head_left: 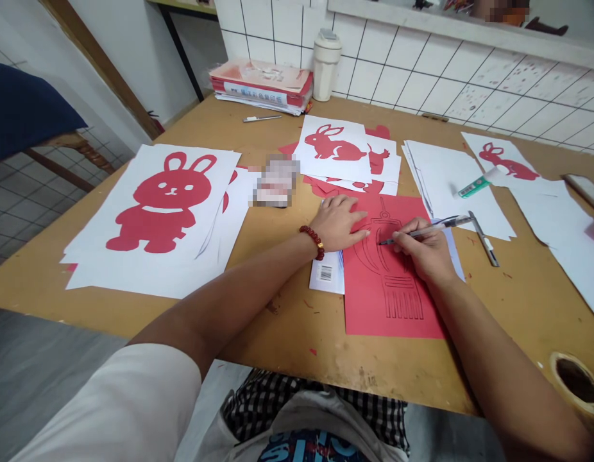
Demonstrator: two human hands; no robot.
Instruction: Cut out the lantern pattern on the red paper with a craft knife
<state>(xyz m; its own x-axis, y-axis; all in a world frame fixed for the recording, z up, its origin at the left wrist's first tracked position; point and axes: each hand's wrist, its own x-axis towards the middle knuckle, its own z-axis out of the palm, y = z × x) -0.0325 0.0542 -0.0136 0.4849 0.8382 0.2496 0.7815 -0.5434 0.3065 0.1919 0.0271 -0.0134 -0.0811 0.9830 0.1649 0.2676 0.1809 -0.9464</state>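
A red sheet point(369, 308) lies on the table in front of me, with a dark-line drawing of a tasselled lantern on it. My right hand point(422, 247) grips a pen point(451, 222), its tip touching the paper inside the lantern's outline. At the sheet's upper left edge my left hand point(339, 224) rests flat with fingers spread, holding nothing. A red bead bracelet circles that wrist. Beneath the red sheet, a pale booklet point(327, 273) with a barcode sticks out at the left.
White sheets with red rabbits lie at left point(99, 218), top middle point(345, 160) and right. A glue stick point(475, 186), a craft knife point(484, 240), a white cup point(326, 64) and a paper stack point(258, 93) stand or lie around. A round hole point(577, 382) is at lower right.
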